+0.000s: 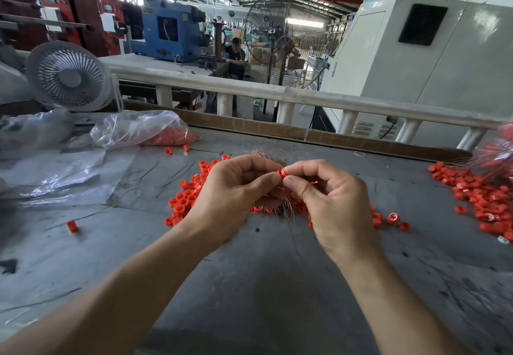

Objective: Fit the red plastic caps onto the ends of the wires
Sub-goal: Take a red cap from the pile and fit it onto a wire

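Both hands meet above the grey table (249, 285). My left hand (236, 190) grips a bundle of thin copper wires (266, 155), whose ends fan out above and below the fist. My right hand (330, 202) pinches a red plastic cap (282, 172) between thumb and forefinger, right against my left fingertips. Another bit of red shows inside the curled right fingers. A heap of loose red caps (184, 199) lies on the table beneath and to the left of my hands.
A second pile of red caps with wires (483, 199) lies at the right edge. A clear plastic bag of caps (155, 132) and a white desk fan (69, 75) stand at the back left. Stray caps (72, 226) and thin dark wires are scattered around.
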Motion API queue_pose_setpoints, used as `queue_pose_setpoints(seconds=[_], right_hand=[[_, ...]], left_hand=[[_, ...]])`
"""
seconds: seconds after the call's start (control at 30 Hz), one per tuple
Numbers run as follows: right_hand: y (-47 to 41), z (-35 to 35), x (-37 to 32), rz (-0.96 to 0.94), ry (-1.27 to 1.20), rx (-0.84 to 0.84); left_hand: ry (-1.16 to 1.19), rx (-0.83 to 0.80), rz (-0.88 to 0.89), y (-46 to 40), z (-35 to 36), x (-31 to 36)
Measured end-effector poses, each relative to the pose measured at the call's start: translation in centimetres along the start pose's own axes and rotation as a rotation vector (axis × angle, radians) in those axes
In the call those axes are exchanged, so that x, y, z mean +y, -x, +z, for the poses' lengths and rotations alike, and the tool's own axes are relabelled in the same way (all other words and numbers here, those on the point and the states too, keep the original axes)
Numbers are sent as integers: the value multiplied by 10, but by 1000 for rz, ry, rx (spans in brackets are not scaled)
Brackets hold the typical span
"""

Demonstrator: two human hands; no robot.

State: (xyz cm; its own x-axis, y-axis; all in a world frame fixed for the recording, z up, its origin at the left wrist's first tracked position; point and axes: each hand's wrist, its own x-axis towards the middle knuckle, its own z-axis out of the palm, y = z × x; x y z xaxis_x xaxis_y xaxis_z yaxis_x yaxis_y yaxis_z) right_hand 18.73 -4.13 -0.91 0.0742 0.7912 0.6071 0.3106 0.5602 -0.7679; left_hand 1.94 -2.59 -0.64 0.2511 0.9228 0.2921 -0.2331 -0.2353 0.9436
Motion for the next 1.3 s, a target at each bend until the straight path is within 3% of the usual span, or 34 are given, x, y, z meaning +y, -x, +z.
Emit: queue_pose_setpoints(seconds=[1.03,1.3], right_hand=[[-2,-8,-5,-77,53,-40],[1,-2,-5,-179,288,-75]], left_hand=[[-18,-48,-10,-1,-3,-2],[120,-23,-92,-2,-2,-5]])
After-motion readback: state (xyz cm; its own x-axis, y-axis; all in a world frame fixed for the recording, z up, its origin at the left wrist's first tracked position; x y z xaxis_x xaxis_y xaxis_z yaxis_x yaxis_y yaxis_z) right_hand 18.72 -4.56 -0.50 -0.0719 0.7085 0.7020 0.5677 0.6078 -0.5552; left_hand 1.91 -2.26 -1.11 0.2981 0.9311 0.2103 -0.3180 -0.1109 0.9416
